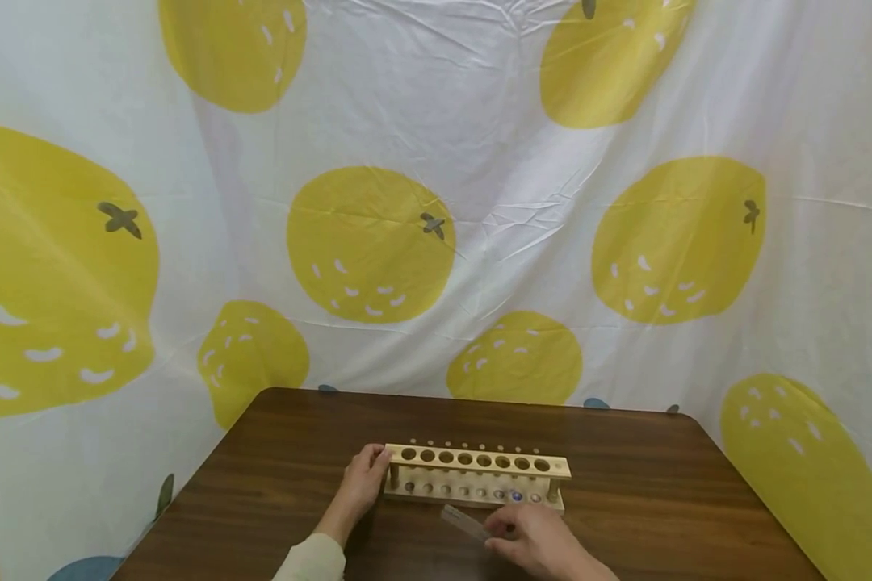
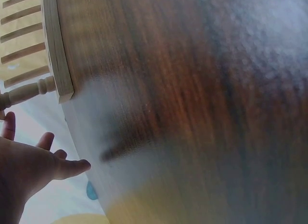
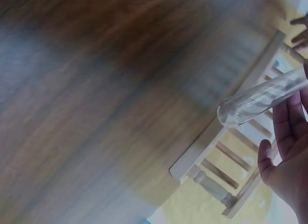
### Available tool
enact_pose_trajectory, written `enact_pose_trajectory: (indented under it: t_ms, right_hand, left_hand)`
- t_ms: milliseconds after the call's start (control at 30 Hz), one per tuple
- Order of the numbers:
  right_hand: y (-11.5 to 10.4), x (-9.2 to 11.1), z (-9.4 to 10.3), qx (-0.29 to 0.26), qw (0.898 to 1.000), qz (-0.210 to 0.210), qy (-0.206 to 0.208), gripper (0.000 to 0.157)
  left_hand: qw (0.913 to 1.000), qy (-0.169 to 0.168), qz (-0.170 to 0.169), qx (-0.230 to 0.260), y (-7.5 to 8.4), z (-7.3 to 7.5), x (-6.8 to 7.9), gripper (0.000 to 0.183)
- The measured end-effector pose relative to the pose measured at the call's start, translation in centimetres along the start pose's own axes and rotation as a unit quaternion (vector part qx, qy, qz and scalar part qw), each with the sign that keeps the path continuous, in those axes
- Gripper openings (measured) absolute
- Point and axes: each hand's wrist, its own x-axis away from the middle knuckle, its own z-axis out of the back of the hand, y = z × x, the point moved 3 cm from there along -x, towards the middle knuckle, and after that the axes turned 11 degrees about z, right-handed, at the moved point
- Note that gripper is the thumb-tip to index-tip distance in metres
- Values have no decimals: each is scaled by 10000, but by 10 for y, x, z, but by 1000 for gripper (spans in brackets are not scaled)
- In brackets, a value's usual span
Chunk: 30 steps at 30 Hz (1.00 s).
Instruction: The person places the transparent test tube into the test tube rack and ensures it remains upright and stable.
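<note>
A pale wooden test tube rack (image 1: 477, 461) stands on the table, with a row of round holes in its top board and a row of short pegs along its back. My left hand (image 1: 366, 476) holds the rack's left end at the top board; in the left wrist view, some of its fingers are loosely spread beside the turned post (image 2: 29, 92). In front of the rack, my right hand (image 1: 534, 534) grips a clear glass test tube (image 3: 260, 99). The tube is tilted, its rounded end pointing away from the hand toward the left.
A blue spot (image 1: 517, 497) shows on the rack's lower board, toward the right. The dark wood-grain table (image 1: 647, 492) reaches back to a white cloth (image 1: 509, 161) printed with yellow lemons, which hangs behind and at both sides.
</note>
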Motion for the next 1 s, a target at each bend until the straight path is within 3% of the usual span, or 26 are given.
enact_pose_trajectory:
  t_ms: [267,400,533,767,1000]
  right_hand:
    - [-5,-8,11,-193,9940,-374,1010,9]
    - [-7,-10,19,-386,9873,-775,1335,18]
    - [-8,-14,29,-568,9758,-1049,1831,24]
    - [-7,-24,43,-594,9504,-1253,2785,13]
    - [-5,-25,54,-659,9338,-1444,3206,16]
  left_hand:
    - [10000,-7,-39,7,-2,0,0,37]
    - [10000,-37,-27,-28,-3,0,0,37]
    - [9999,-103,-19,-25,-1,1,0,40]
    - [10000,-48,-66,28,3,2,-2,37]
    - [9998,-192,37,61,0,1,-1,38]
